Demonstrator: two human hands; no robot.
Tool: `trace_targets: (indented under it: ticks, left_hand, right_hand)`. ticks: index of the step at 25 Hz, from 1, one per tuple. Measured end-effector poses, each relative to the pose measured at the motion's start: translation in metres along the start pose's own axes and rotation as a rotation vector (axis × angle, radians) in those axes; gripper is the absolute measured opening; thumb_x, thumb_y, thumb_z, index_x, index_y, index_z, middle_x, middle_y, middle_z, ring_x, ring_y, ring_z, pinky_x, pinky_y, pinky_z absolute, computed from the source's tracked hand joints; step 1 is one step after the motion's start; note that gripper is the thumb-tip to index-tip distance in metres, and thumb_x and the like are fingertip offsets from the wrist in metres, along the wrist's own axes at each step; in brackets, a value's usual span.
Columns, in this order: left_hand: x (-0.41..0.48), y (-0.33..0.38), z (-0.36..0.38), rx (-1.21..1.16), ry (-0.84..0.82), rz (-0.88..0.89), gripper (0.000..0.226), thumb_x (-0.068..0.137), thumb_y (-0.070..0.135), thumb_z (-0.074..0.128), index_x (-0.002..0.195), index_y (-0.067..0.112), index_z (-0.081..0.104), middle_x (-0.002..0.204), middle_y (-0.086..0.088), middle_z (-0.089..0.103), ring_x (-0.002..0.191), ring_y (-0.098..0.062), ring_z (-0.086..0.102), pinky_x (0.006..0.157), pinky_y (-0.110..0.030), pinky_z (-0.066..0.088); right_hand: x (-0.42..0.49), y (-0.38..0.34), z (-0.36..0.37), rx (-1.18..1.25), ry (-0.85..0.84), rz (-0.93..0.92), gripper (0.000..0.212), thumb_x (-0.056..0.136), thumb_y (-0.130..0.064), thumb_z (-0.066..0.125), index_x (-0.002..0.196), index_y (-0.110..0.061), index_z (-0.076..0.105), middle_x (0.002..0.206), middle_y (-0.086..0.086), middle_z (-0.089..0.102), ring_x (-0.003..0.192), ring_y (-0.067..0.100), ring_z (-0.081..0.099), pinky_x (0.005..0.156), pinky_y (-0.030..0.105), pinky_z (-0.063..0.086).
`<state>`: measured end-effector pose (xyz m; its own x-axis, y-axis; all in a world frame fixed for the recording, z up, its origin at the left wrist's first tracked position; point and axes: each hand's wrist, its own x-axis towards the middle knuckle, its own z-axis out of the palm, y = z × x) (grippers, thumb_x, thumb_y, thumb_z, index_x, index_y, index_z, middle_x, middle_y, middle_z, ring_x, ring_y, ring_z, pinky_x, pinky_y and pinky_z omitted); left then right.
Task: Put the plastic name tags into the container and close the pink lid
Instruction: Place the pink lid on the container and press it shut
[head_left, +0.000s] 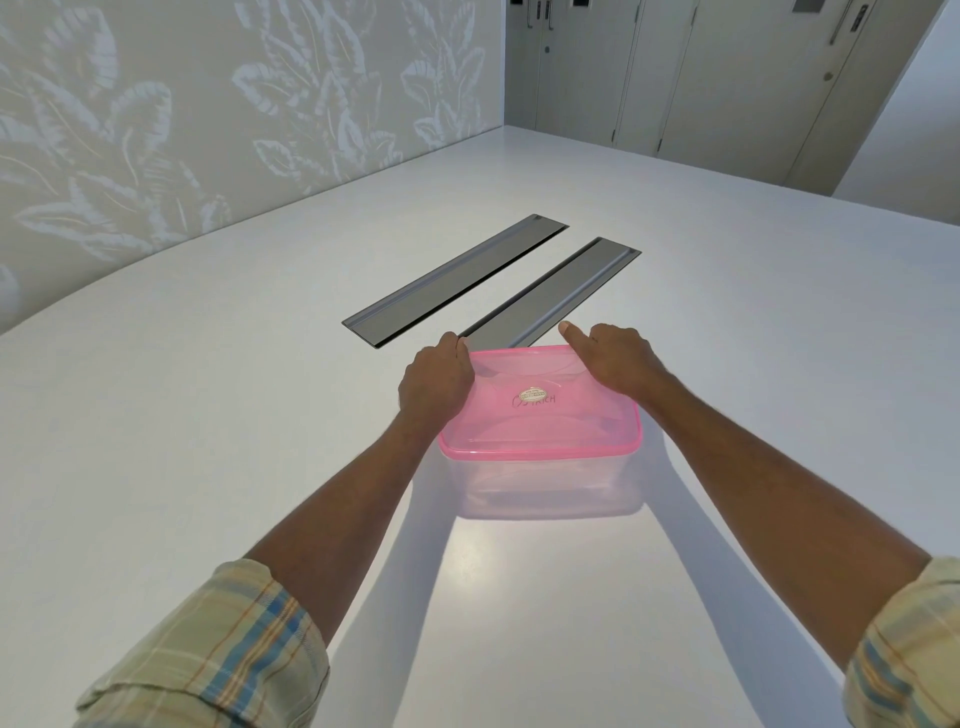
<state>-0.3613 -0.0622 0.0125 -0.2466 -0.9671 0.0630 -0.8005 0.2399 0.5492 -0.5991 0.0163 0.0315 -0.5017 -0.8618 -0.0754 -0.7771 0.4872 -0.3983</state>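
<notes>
A clear plastic container (545, 488) stands on the white table in front of me, with the translucent pink lid (550, 415) lying on top of it. My left hand (434, 387) curls over the lid's far left corner, fingers closed on its edge. At the far right corner my right hand (615, 358) rests on the lid, fingers bent over the far edge and thumb sticking out. I see no name tags on the table; through the clear walls I cannot make out what is inside.
Two long grey recessed cable hatches (457, 280) (566, 291) lie in the table (208, 415) just beyond the container. A leaf-patterned wall runs along the left, and grey cabinet doors (727, 78) stand at the far end.
</notes>
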Motion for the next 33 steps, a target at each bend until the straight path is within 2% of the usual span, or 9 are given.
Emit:
trace_targets:
  ticks: [4, 8, 13, 17, 19, 22, 26, 29, 33]
  left_hand:
    - [0.003, 0.000, -0.002, -0.064, -0.013, -0.047, 0.032, 0.110, 0.035, 0.028, 0.099, 0.012, 0.047, 0.093, -0.013, 0.058, 0.090, -0.041, 0.056, 0.081, -0.042, 0.043]
    - [0.002, -0.001, -0.001, -0.103, -0.010, -0.062, 0.035, 0.110, 0.040, 0.029, 0.098, 0.011, 0.047, 0.094, -0.013, 0.059, 0.091, -0.041, 0.056, 0.081, -0.042, 0.044]
    - [0.002, -0.001, -0.003, -0.179, -0.032, -0.129, 0.043, 0.110, 0.041, 0.031, 0.109, 0.005, 0.054, 0.109, -0.021, 0.065, 0.102, -0.043, 0.059, 0.085, -0.042, 0.043]
    - [0.002, -0.001, -0.007, -0.199, -0.147, -0.210, 0.048, 0.112, 0.034, 0.027, 0.146, 0.009, 0.049, 0.136, -0.019, 0.059, 0.128, -0.043, 0.056, 0.105, -0.045, 0.044]
    - [0.001, -0.002, -0.009, -0.226, -0.154, -0.208, 0.051, 0.112, 0.039, 0.025, 0.144, 0.010, 0.053, 0.136, -0.017, 0.061, 0.128, -0.042, 0.056, 0.110, -0.047, 0.044]
    - [-0.005, -0.002, -0.010, -0.339, -0.101, -0.266, 0.065, 0.107, 0.059, 0.030, 0.130, 0.006, 0.061, 0.130, -0.017, 0.065, 0.120, -0.040, 0.061, 0.109, -0.053, 0.049]
    - [-0.014, 0.003, -0.015, -0.298, 0.030, -0.313, 0.065, 0.105, 0.063, 0.037, 0.124, 0.006, 0.062, 0.125, -0.015, 0.068, 0.117, -0.041, 0.064, 0.103, -0.050, 0.052]
    - [-0.027, 0.004, -0.019, -0.227, 0.180, -0.080, 0.052, 0.107, 0.055, 0.042, 0.126, 0.010, 0.062, 0.128, -0.011, 0.065, 0.119, -0.036, 0.062, 0.096, -0.047, 0.051]
    - [-0.048, -0.004, -0.013, 0.051, -0.003, 0.303, 0.058, 0.112, 0.043, 0.039, 0.154, 0.003, 0.045, 0.159, -0.017, 0.047, 0.150, -0.035, 0.039, 0.123, -0.052, 0.034]
  right_hand:
    - [0.013, 0.000, 0.000, 0.024, -0.044, -0.009, 0.062, 0.105, -0.061, 0.022, 0.085, -0.013, 0.055, 0.117, 0.021, 0.068, 0.107, 0.038, 0.056, 0.090, 0.044, 0.042]
    - [0.021, 0.002, 0.003, 0.056, -0.068, -0.034, 0.055, 0.111, -0.038, 0.023, 0.109, -0.001, 0.064, 0.118, 0.026, 0.068, 0.110, 0.044, 0.061, 0.096, 0.047, 0.048]
    - [0.031, 0.008, 0.006, 0.145, -0.117, 0.027, 0.058, 0.108, -0.045, 0.032, 0.114, 0.002, 0.067, 0.113, 0.026, 0.068, 0.089, 0.034, 0.055, 0.082, 0.038, 0.045]
    - [0.032, 0.006, 0.005, 0.156, -0.140, 0.042, 0.058, 0.109, -0.044, 0.035, 0.123, 0.004, 0.065, 0.124, 0.027, 0.065, 0.106, 0.040, 0.061, 0.090, 0.041, 0.047]
    - [0.032, 0.005, 0.005, 0.143, -0.150, 0.046, 0.057, 0.110, -0.043, 0.034, 0.125, 0.002, 0.064, 0.128, 0.026, 0.064, 0.117, 0.042, 0.060, 0.094, 0.041, 0.046]
    - [0.029, 0.007, 0.004, 0.150, -0.129, 0.049, 0.059, 0.108, -0.048, 0.034, 0.114, 0.000, 0.066, 0.124, 0.026, 0.067, 0.116, 0.043, 0.062, 0.093, 0.043, 0.047]
    - [0.006, 0.001, -0.002, -0.021, 0.162, 0.016, 0.064, 0.103, -0.067, 0.030, 0.093, -0.014, 0.064, 0.105, 0.014, 0.069, 0.097, 0.039, 0.064, 0.082, 0.042, 0.048]
    - [-0.018, -0.004, -0.005, -0.007, 0.277, -0.142, 0.060, 0.104, -0.066, 0.032, 0.100, -0.017, 0.065, 0.105, 0.007, 0.070, 0.098, 0.034, 0.065, 0.080, 0.042, 0.051]
    - [-0.059, 0.001, 0.007, -0.018, 0.128, -0.343, 0.068, 0.103, -0.068, 0.030, 0.137, -0.018, 0.061, 0.142, 0.005, 0.062, 0.133, 0.029, 0.054, 0.103, 0.045, 0.047]
